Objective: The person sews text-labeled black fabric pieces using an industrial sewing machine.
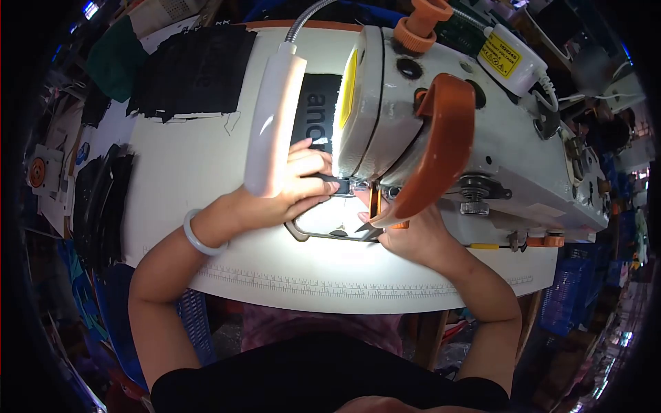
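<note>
- Two hands meet at the needle. The left hand (296, 189) pinches a small black piece (329, 180) between thumb and fingertips, right at the presser foot (354, 186) of the sewing machine (496, 138).
- The right hand (413, 237) rests at the metal plate (330, 219) under the machine head, half hidden by an orange guard (441, 151). Whether its fingers clasp anything cannot be told.
- A lamp (274, 124) hangs over the left hand and lights the plate.
- Judgement: one piece is at the stitching stage, being positioned or sewn. No seam shows.
- On the bench (186, 165), a stack of black cut pieces (196, 72) sits at the far left corner, dark curved strips (103, 199) lie along the left edge, and a lettered black panel (318, 103) lies behind the lamp.
- Which lot is sewn and which waits cannot be told.
</note>
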{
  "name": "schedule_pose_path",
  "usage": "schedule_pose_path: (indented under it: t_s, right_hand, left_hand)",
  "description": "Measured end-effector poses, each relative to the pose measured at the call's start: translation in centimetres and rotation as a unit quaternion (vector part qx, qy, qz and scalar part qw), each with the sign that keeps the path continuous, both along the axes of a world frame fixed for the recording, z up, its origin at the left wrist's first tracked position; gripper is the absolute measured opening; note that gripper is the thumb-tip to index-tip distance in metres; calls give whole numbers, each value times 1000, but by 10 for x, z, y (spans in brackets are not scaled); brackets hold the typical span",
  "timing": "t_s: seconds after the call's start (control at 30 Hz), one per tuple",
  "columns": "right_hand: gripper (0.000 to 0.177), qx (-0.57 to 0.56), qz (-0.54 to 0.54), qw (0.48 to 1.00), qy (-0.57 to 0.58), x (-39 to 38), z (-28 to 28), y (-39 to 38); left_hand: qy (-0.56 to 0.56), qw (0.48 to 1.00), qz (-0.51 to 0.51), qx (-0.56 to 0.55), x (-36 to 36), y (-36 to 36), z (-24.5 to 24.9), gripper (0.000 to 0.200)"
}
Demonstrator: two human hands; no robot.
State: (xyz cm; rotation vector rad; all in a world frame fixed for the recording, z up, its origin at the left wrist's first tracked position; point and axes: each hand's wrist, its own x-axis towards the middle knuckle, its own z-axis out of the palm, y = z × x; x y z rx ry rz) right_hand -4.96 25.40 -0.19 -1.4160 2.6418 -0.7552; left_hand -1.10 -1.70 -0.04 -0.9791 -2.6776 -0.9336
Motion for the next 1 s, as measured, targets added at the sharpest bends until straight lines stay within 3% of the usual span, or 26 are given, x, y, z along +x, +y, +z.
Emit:
schedule_pose_path:
  t_s: [0.03,0.3,0.47,0.6,0.73,1.0]
  right_hand:
    - [39,28,-25,999,-38,1,2,0]
    - [45,136,-67,988,-6,4,3,-1]
    - [49,147,-63,987,-34,2,4,0]
    - [49,100,-79,990,-56,4,5,-1]
    - [47,166,-95,979,-75,3,11,-3]
    - [44,39,-7,999,31,0,-6,4]
  left_hand:
    - [5,1000,4,2,-4,-1,1,19]
    - [67,997,31,16,-14,-1,1,17]
    - [83,996,38,13,-14,-1,1,17]
    - [64,998,29,7,-17,-2,2,19]
    - [11,1000,5,-17,-28,-12,5,21]
    - [20,990,28,-134,-10,-24,19,26]
